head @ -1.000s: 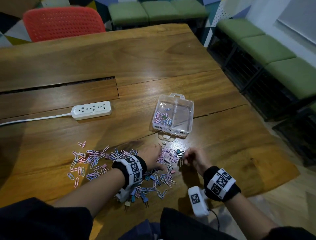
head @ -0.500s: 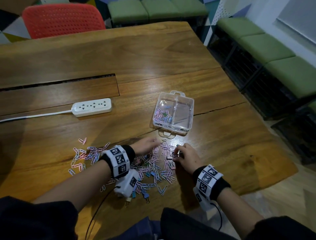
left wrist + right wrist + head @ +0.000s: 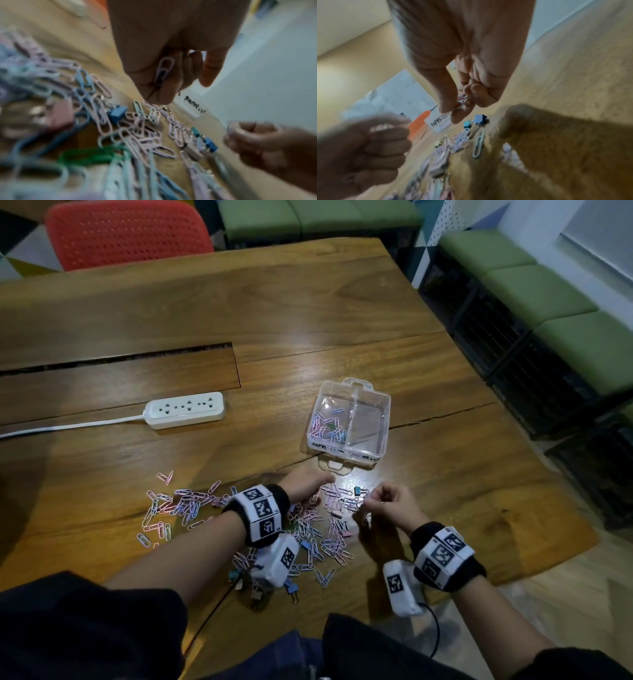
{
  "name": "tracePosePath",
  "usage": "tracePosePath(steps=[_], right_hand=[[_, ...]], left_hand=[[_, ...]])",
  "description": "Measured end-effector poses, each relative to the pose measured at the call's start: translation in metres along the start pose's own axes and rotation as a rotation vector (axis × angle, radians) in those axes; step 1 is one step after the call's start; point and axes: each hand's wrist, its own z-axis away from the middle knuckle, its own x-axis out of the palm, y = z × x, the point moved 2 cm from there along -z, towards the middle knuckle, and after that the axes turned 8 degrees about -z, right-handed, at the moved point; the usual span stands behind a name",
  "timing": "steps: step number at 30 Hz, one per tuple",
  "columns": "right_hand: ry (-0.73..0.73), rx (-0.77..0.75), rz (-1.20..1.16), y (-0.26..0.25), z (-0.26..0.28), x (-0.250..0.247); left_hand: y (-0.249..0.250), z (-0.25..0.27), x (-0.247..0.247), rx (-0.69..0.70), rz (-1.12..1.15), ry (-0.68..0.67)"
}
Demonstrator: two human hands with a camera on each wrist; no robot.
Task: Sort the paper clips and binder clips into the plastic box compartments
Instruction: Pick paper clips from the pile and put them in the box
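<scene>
Right now both hands hover low over the scattered clips, each with its fingers curled round some. The left hand pinches a lilac paper clip; the right hand pinches small clips at its fingertips, kind unclear. The plastic box sits just ahead of both hands, its long side running across them. Its left compartment, which holds paper clips, lies straight ahead of the left hand, the nearer one.
</scene>
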Motion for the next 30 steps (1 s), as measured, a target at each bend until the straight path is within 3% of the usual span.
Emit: tracePosePath(steps=[3,6,11,14,20,23,26,28,30], right_hand=[[-0.069,0.071,-0.178,0.000,0.007,-0.003],[-0.130,0.108,-0.339,0.000,0.014,-0.003],[-0.077,0.202,-0.475,0.004,0.013,-0.002],[-0.042,0.275,-0.426,0.006,0.008,-0.002],[-0.040,0.212,-0.319,0.001,0.003,-0.004],[0.016,0.169,-0.143,0.002,-0.004,-0.004],[0.059,0.118,0.091,0.005,-0.012,-0.001],[0.012,0.119,0.211,0.006,-0.014,0.001],[-0.005,0.107,0.286,0.009,-0.019,0.001]], left_hand=[[0.003,-0.008,0.005,0.147,-0.545,0.052],[0.000,-0.014,0.009,0.196,-0.882,0.020],[0.001,-0.016,0.010,0.254,-1.017,0.073],[0.001,-0.016,0.011,0.269,-1.088,0.102],[-0.006,-0.011,0.012,0.151,-1.198,0.013],[-0.006,-0.007,0.006,0.153,-0.900,0.019],[-0.002,-0.004,-0.005,0.120,-0.324,0.066],[-0.001,-0.004,-0.008,0.032,0.185,-0.045],[0.002,-0.002,-0.009,0.014,0.491,-0.132]])
